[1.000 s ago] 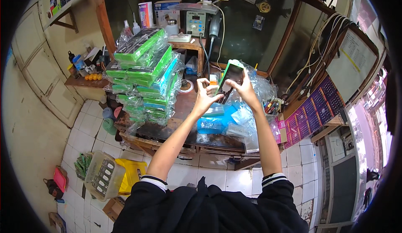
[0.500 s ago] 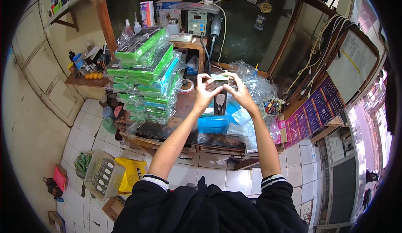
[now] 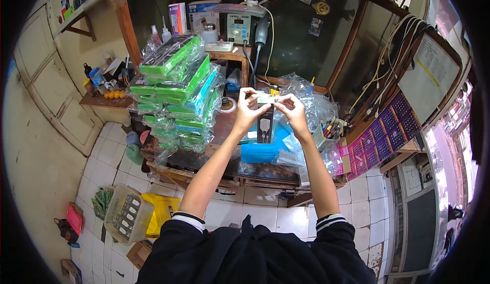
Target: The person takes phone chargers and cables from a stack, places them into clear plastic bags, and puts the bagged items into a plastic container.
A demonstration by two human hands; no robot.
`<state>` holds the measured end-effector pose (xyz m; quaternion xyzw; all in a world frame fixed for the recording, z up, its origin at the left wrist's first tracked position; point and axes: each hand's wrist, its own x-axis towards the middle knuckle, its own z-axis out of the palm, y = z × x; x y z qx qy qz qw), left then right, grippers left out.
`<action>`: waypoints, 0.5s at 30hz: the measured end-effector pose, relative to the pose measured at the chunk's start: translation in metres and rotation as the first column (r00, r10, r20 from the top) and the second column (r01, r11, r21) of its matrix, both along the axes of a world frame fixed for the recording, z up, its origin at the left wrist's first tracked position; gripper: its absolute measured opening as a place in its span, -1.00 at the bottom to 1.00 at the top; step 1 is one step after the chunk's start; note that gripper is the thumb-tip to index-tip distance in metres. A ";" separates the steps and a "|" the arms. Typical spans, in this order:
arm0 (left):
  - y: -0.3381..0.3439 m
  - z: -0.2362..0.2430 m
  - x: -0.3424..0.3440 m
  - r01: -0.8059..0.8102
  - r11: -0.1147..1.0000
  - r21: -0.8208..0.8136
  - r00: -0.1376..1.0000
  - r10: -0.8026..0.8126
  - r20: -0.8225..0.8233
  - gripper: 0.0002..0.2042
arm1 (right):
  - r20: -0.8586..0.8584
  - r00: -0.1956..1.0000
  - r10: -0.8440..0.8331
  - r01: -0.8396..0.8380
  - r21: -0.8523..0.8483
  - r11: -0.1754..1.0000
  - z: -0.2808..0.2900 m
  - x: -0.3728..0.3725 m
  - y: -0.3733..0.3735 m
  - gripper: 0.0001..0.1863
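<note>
Two hands up | my left hand (image 3: 248, 108) and right hand (image 3: 291, 111) pinch a packet (image 3: 265, 123) top | blue box (image 3: 265, 149) beneath | green packs (image 3: 176, 87) bagged, left.

The green-edged packet (image 3: 265, 116), earlier tilted up between both hands, now hangs upright from their fingertips, dark face showing.

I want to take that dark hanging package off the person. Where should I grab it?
Likely by the free lower half of the dark package, coming from below. It hangs upright, and the left hand and right hand pinch its pale top edge at both ends, so the top is taken.
</note>
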<state>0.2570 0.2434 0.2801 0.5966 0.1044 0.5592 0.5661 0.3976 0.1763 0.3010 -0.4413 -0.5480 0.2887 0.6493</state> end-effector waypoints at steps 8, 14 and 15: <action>-0.001 0.018 -0.001 0.002 1.000 0.001 1.000 -0.002 0.024 -0.66 | 0.023 0.993 -0.114 0.112 0.083 0.990 0.010 0.000 0.001 -0.85; -0.004 0.032 -0.002 0.017 1.000 -0.002 0.998 -0.017 0.054 -0.68 | -0.019 0.997 -0.078 0.080 0.117 0.990 0.019 -0.006 -0.005 -0.71; -0.002 0.032 -0.003 0.007 1.000 0.015 0.999 -0.007 0.037 -0.68 | 0.097 0.992 -0.087 0.077 0.103 0.992 0.017 -0.005 -0.004 -0.72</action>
